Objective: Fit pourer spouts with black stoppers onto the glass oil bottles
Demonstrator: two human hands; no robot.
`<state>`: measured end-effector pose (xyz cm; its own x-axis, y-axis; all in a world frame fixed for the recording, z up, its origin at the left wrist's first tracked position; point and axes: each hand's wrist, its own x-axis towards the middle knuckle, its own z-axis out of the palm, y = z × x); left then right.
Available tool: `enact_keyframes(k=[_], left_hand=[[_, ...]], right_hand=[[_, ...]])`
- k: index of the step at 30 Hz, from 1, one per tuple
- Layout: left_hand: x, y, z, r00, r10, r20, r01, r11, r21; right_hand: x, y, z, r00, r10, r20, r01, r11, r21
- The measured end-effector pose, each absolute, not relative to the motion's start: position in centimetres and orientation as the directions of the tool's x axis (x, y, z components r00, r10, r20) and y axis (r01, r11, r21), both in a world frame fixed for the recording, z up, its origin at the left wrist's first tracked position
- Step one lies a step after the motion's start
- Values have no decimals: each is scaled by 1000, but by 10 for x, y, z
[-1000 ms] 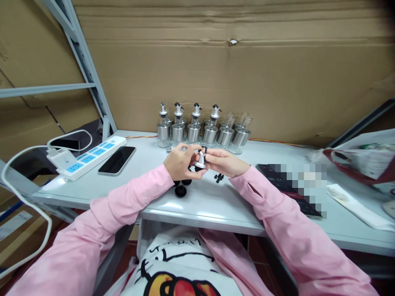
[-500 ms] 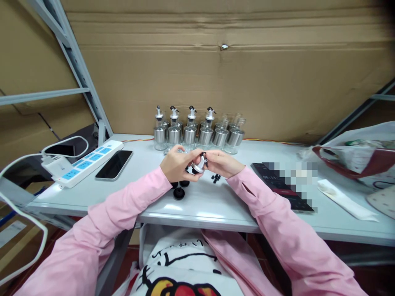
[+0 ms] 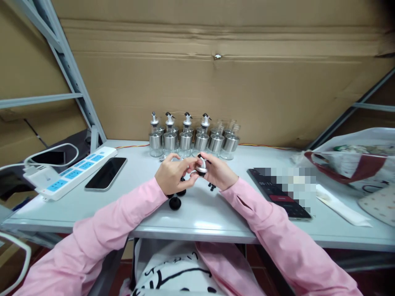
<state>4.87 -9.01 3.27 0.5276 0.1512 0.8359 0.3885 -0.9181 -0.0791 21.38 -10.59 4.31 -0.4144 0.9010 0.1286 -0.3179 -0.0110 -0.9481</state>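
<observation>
Between both hands, over the table, is a silver pourer spout [image 3: 202, 167] with a black flap on top and a black stopper underneath. My right hand [image 3: 222, 172] closes around it from the right. From the left, the thumb and fingertips of my left hand [image 3: 173, 176] pinch its lower part. Black round stoppers [image 3: 175, 203] lie below my left hand, which partly covers some. Small black pieces [image 3: 211, 186] are scattered beside my right wrist. Behind the hands stand glass and steel bottles [image 3: 185, 140] in rows; several front ones carry similar pourers.
A white power strip [image 3: 72, 174] and a phone [image 3: 106, 174] lie on the left of the grey table [image 3: 216, 213]. To the right are a larger dark device [image 3: 277, 198], a white strip [image 3: 342, 207] and a plastic bag [image 3: 354, 158]. Cardboard [image 3: 216, 90] walls the back.
The pourer has turned from tilted to nearly upright, stopper downward. My left fingers have shifted on it and spread more. The camera view has moved slightly.
</observation>
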Motion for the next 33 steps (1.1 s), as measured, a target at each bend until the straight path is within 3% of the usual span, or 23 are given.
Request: enact_keyframes(k=[2, 4, 6, 9, 12, 16, 21, 26, 30, 33], left_hand=[[48, -89, 31, 521, 156, 839, 393, -917, -73], [49, -89, 29, 527, 164, 834, 402, -913, -74], [49, -88, 27, 546, 183, 817, 411, -909, -70], [49, -86, 25, 577, 224, 786, 423, -905, -52], [49, -83, 24, 589, 269, 762, 445, -895, -27], [48, -82, 24, 584, 293, 757, 457, -889, -9], [48, -82, 22, 637, 312, 705, 450, -893, -12], [50, -82, 21, 670, 416, 615, 501, -865, 39], [53, -84, 21, 669, 470, 576, 525, -847, 81], [55, -85, 21, 676, 486, 554, 529, -843, 94]], right_hand=[[216, -104, 49, -265, 951, 161, -144, 126, -981], [225, -98, 60, -88, 942, 324, 252, 336, -908], [243, -85, 75, 16, 825, 564, 687, 401, -606], [272, -57, 97, 66, 761, 645, 942, 166, -292], [293, -28, 106, 111, 807, 580, 984, -7, -179], [298, -9, 96, 152, 870, 469, 983, -82, -167], [290, -22, 90, 189, 797, 574, 976, -89, -199], [280, -51, 111, 263, 602, 754, 958, -71, -277], [275, -56, 97, 107, 660, 743, 982, 45, -181], [276, -52, 74, 70, 659, 748, 980, 96, -176]])
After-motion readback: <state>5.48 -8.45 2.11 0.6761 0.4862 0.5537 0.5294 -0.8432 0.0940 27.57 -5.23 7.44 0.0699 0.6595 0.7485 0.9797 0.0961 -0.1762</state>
